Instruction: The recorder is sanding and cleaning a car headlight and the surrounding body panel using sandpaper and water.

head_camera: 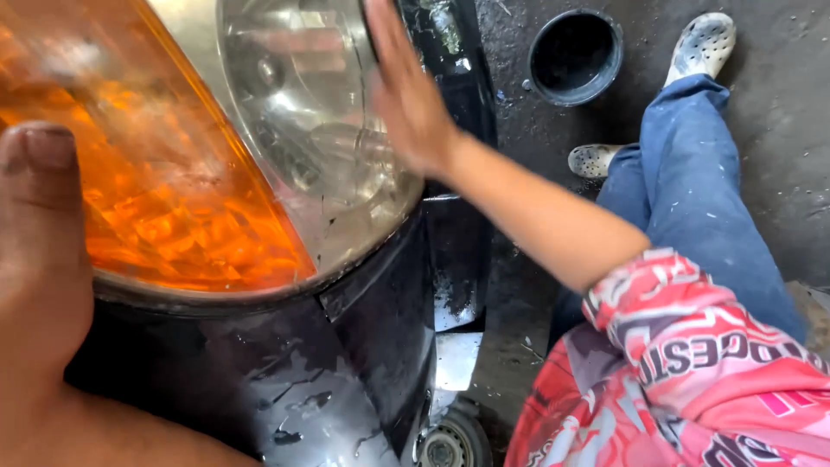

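A car headlight fills the upper left, with an orange turn-signal lens [173, 190] and a clear, cloudy main lens [303, 130]. It sits in a dark blue, scratched car body [346, 363]. My left hand [39, 259] is at the lower left edge of the lamp, its thumb pressed flat on the orange lens; the fingers are hidden behind. My right hand [411, 99] lies flat with straight fingers against the right rim of the clear lens, holding nothing.
A round black tub [575, 56] stands on the dirty concrete floor at the top. My legs in blue jeans [692, 190] and white perforated clogs [702, 43] stretch out to the right. A small wheel [445, 445] shows at the bottom under the body panel.
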